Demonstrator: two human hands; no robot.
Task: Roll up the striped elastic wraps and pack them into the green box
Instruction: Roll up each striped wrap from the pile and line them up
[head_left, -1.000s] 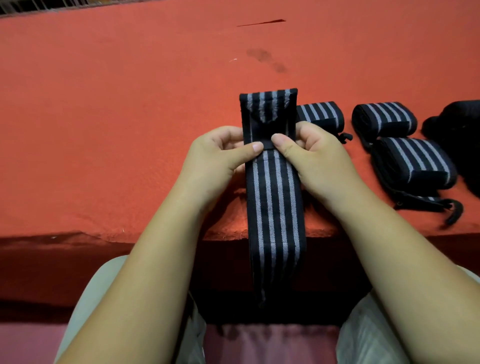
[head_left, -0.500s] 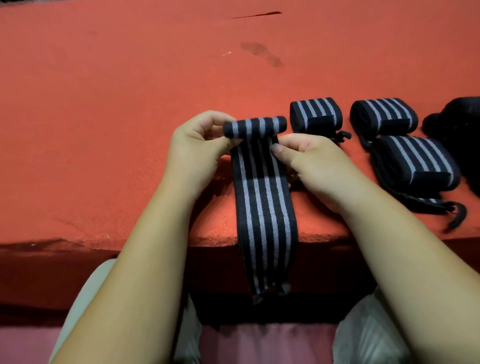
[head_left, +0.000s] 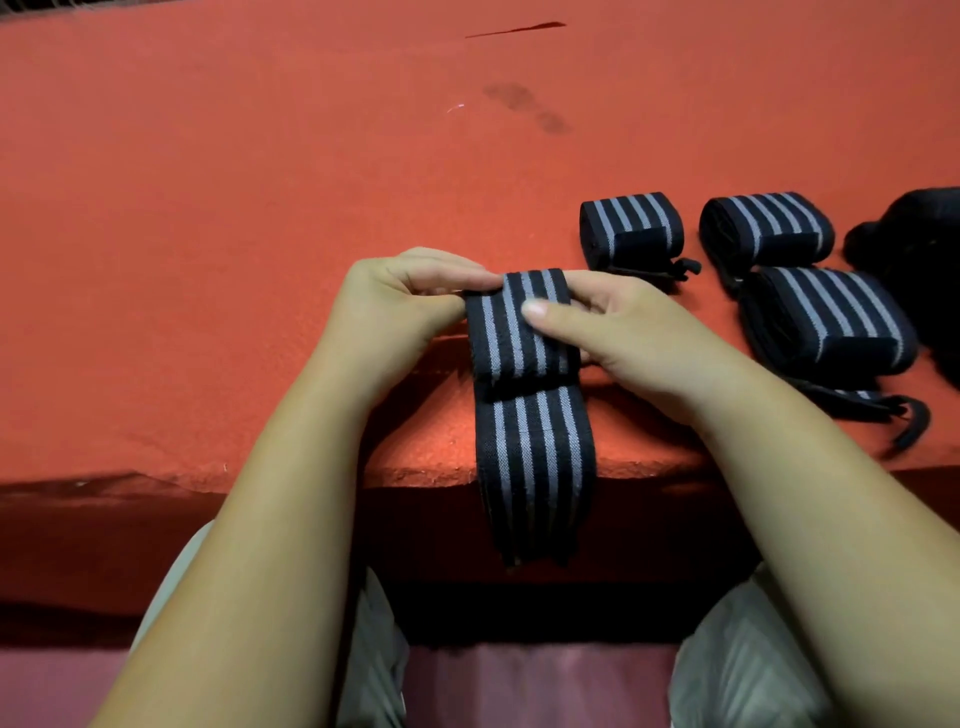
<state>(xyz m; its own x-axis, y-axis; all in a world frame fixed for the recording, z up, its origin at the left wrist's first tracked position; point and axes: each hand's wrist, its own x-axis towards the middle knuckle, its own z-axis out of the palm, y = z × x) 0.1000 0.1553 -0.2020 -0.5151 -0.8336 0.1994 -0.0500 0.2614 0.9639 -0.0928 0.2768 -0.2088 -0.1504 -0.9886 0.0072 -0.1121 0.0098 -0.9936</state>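
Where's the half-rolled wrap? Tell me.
Head view, centre: the half-rolled wrap sits near the front edge of the red table, held between left hand and right hand, with finished rolls to its right.

Person sits at a table (head_left: 234, 234) w/ a red felt-like cover. Left hand (head_left: 395, 306) & right hand (head_left: 623, 338) both grip a striped wrap (head_left: 519, 338), black w/ grey stripes, far end rolled up btwn them. Right thumb lies across the top of the roll; left fingers pinch its left end. Rest of the wrap runs flat toward the person & hangs over the table edge. To the right, 3 done rolls: near roll (head_left: 631, 226) just beyond the right hand, middle roll (head_left: 766, 226) beside it, big roll (head_left: 831, 322) right by that one, nearer the person. Dark fabric heap (head_left: 919, 244) at the far right edge. Dark stain (head_left: 524, 106) further back on the cover.
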